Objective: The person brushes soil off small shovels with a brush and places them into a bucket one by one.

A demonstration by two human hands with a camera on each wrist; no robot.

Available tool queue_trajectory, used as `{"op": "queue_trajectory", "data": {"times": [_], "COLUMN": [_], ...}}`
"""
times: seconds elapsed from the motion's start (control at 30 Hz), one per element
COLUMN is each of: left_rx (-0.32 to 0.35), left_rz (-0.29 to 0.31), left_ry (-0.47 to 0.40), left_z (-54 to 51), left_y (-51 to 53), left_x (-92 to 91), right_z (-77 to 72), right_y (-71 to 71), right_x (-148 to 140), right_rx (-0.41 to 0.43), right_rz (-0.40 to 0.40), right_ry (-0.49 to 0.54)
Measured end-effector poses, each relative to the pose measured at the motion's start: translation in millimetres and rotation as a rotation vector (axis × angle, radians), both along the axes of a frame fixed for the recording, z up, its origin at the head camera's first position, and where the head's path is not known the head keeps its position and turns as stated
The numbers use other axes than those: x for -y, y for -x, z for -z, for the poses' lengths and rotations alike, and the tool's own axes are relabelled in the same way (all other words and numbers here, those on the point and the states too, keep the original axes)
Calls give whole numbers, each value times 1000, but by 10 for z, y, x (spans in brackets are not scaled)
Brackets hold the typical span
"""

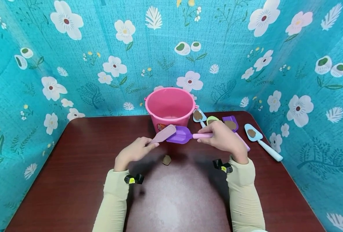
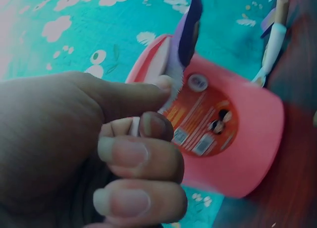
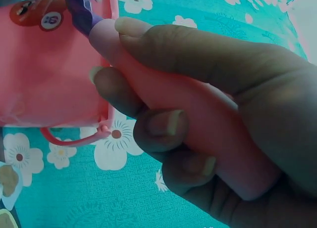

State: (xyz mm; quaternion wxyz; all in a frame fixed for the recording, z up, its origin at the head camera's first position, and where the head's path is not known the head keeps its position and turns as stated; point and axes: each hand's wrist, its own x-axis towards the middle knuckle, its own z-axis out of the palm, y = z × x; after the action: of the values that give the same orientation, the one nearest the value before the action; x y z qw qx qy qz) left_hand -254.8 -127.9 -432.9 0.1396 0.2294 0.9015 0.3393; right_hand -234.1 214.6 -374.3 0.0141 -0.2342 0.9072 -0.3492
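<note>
Holding the pink handle point(image 1: 202, 136) in its grip, the right hand point(image 1: 225, 137) has the purple scoop point(image 1: 180, 135) at nine o'clock, long axis nine-to-three; the left hand point(image 1: 134, 150), pinching the brush point(image 1: 163, 134), points it toward two o'clock, at the scoop's far end.

The bench point(image 1: 81, 154) has a smooth top of dark red-brown colour, with a fine grain. Behind the bench, and also to its left and its right, a turquoise cloth point(image 1: 165, 43) stands as walls. It carries printed white flowers point(image 1: 66, 20), feather-like pale leaves point(image 1: 153, 18), small yellow buds point(image 1: 89, 53) and bluish tree shapes point(image 1: 323, 161). On the near part of the bench, the light makes a whitish, blurred reflection point(image 1: 168, 212).
</note>
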Motion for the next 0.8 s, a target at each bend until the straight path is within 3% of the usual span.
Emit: {"op": "queue_trajectory", "data": {"times": [0.17, 0.27, 0.57, 0.67, 0.8], "left_rx": [26, 30, 33, 5, -11], "left_rz": [-54, -52, 101, 128, 107], "left_ry": [-12, -37, -160, -134, -52], "left_z": [-38, -74, -184, -152, -95], "left_y": [2, -20, -136, -127, -119], "left_x": [137, 171, -86, -175, -217], "right_z": [2, 13, 39, 34, 24], "right_y": [5, 11, 9, 9, 3], "right_x": [-19, -17, 32, 58, 76], "right_rx": [12, 10, -71, -84, -56], "right_rz": [15, 0, -67, -74, -70], "right_ry": [8, 14, 23, 24, 17]}}
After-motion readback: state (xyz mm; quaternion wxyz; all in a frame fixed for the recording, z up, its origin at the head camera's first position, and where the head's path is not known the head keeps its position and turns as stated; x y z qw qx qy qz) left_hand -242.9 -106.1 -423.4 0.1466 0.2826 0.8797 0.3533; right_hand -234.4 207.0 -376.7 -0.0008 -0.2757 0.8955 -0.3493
